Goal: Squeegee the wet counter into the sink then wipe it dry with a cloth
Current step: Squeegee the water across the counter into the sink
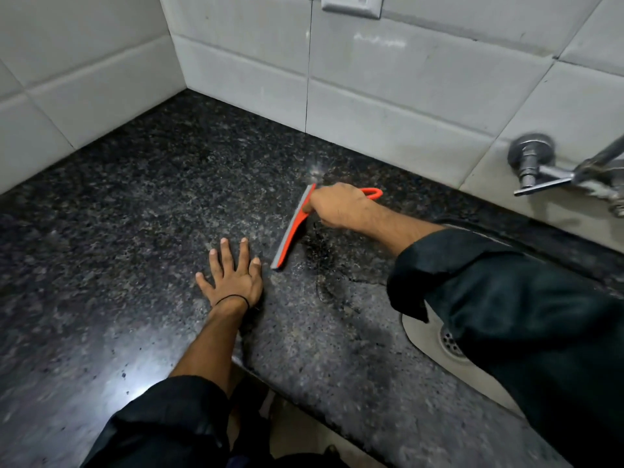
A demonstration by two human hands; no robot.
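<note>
An orange squeegee point(293, 228) with a grey rubber blade rests its edge on the dark speckled granite counter point(152, 204). My right hand point(339, 207) is shut on its handle, whose orange loop sticks out behind the hand toward the wall. My left hand point(233, 276) lies flat on the counter with fingers spread, just left of the blade's near end. A wet dark patch point(324, 261) lies on the counter right of the blade. The steel sink point(422, 336) with its drain shows at the right, mostly hidden under my right sleeve. No cloth is in view.
White tiled walls point(371, 96) meet in a corner behind the counter. A chrome tap point(553, 170) juts from the wall above the sink. A wall socket point(351, 5) sits at the top. The counter's front edge point(290, 393) runs diagonally below my left arm.
</note>
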